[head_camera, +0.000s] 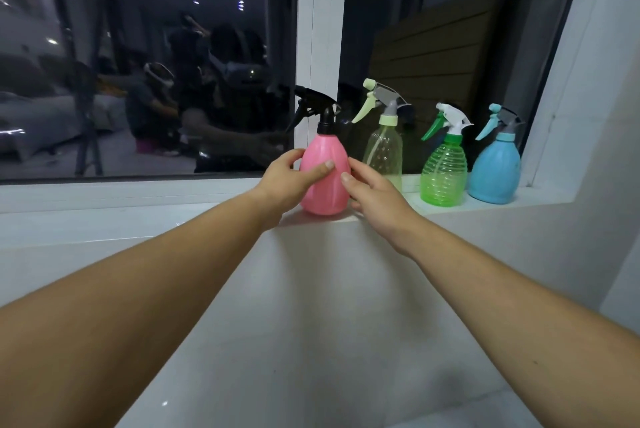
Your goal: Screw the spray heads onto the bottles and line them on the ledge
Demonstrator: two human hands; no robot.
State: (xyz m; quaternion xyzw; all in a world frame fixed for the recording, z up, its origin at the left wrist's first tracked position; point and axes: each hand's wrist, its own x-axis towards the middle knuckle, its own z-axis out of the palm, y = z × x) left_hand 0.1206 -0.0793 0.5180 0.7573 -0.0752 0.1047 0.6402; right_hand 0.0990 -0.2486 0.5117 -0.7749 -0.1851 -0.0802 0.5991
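Observation:
A pink bottle (323, 153) with a black spray head (317, 105) stands upright on the white window ledge (138, 216). My left hand (291, 181) wraps its left side, thumb across the front. My right hand (375, 195) rests against its right side, fingers partly behind it. To the right stand a pale yellow bottle (384, 150) with a grey and yellow head, a green ribbed bottle (443, 174) with a white and green head, and a blue bottle (495, 171) with a grey and blue head. All triggers point left.
A dark window pane (138, 63) behind the ledge reflects the room. A white frame post (323, 11) rises behind the pink bottle. A white wall (595, 115) closes the ledge on the right. The ledge runs bare to the left.

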